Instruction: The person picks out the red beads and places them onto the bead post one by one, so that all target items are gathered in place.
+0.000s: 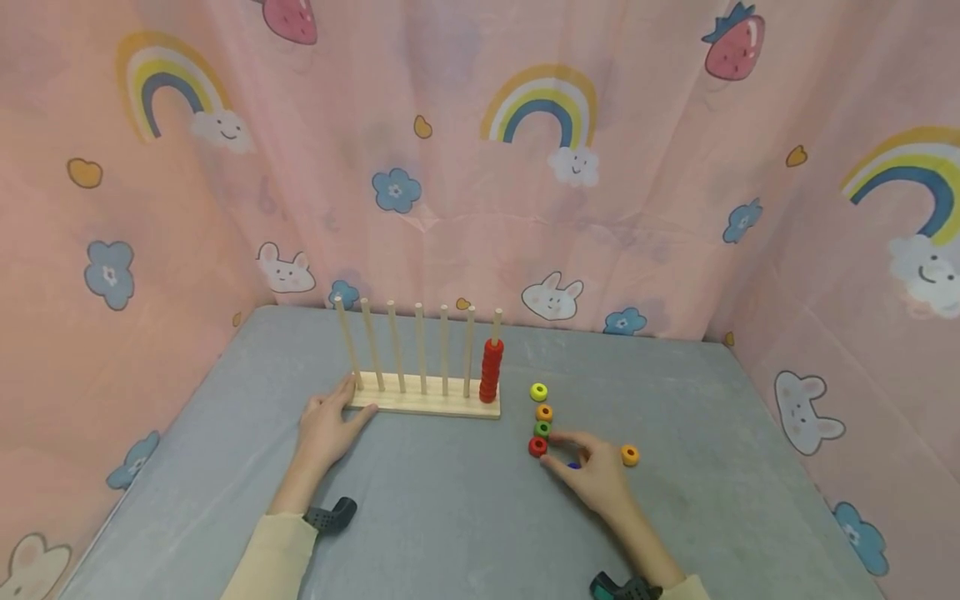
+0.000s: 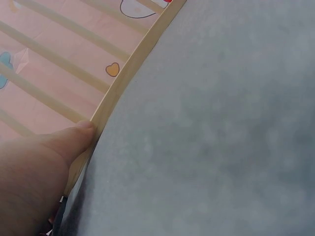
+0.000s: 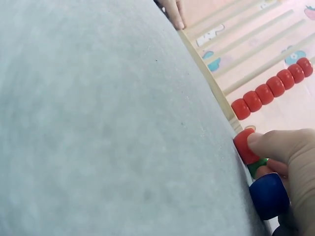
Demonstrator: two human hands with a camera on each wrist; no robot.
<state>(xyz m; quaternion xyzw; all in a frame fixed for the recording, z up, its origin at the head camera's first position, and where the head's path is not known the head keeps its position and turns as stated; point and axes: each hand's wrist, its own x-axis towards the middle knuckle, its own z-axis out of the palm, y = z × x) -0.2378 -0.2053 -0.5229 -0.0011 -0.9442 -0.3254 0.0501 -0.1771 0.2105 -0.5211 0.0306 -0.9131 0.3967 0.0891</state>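
Observation:
A wooden peg rack (image 1: 423,404) stands on the table with a row of upright pegs; its rightmost peg carries a stack of several red beads (image 1: 491,371). My left hand (image 1: 324,429) grips the left end of the rack's base, with the thumb (image 2: 74,140) along the front edge. To the right of the rack, my right hand (image 1: 600,475) pinches a loose red bead (image 3: 246,146) on the table, its thumb against the near side. Just beyond that bead sits a green bead (image 1: 542,428). A blue bead (image 3: 269,196) lies beneath the right hand, mostly hidden in the head view.
Behind the green bead lie an orange bead (image 1: 544,412) and a yellow bead (image 1: 538,392). Another orange bead (image 1: 630,455) rests right of the right hand. A grey cloth covers the table (image 1: 450,508), and a pink patterned curtain (image 1: 465,167) hangs around its back and sides.

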